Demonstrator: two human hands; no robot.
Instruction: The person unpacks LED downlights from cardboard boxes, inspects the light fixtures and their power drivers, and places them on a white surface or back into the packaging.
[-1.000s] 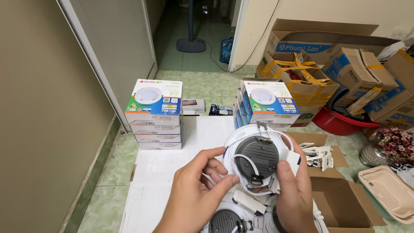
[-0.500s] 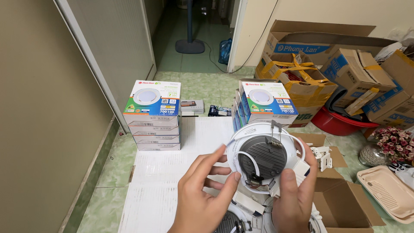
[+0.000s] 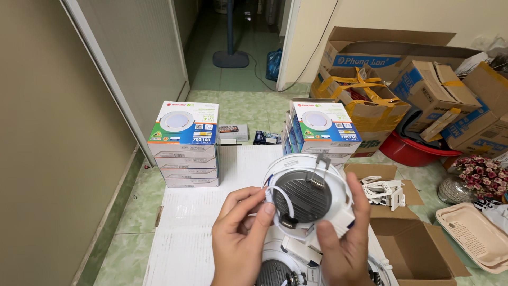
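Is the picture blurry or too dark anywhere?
Head view: sharp and evenly lit, no glare; the round lamp between the left hand and right hand is crisp. The hallway behind looks dimmer. The door frame leans, bent by the wide lens.

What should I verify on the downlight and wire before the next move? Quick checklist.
1. Right hand supports the round white downlight at its rim: ok.
2. Left hand fingers pinch the white wire at the lamp's left edge: ok.
3. Dark back plate faces up, in view: ok.
4. Metal spring clip on the far rim stands raised, apart from both hands: ok.
5. Wire end seated in its connector: cannot tell, hidden.
6. Second downlight lies right beneath the hands, crowding the space: not ok.
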